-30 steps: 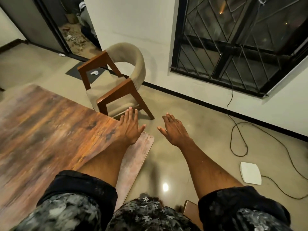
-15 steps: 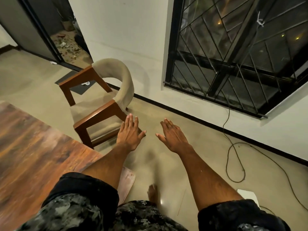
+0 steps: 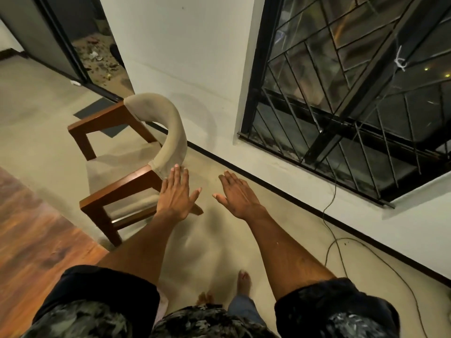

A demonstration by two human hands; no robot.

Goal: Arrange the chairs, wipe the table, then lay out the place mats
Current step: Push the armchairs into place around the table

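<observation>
— Two hands are reaching toward the armchair (image 3: 136,167), both spread flat and grasping nothing. What's risky?

— Its padded backrest (image 3: 168,132) is curving away; a one-sided pull could be swinging it into the wooden table (image 3: 31,240) at eight o'clock.

— Where's it sitting?

— At eleven o'clock of the left hand (image 3: 174,196), fingertips (image 3: 179,170) nearing the backrest; right hand (image 3: 238,196) hovering apart at three o'clock.

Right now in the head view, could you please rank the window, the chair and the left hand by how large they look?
1. Window
2. Chair
3. Left hand, though nearer the camera, so it looks larger than it is.
</observation>
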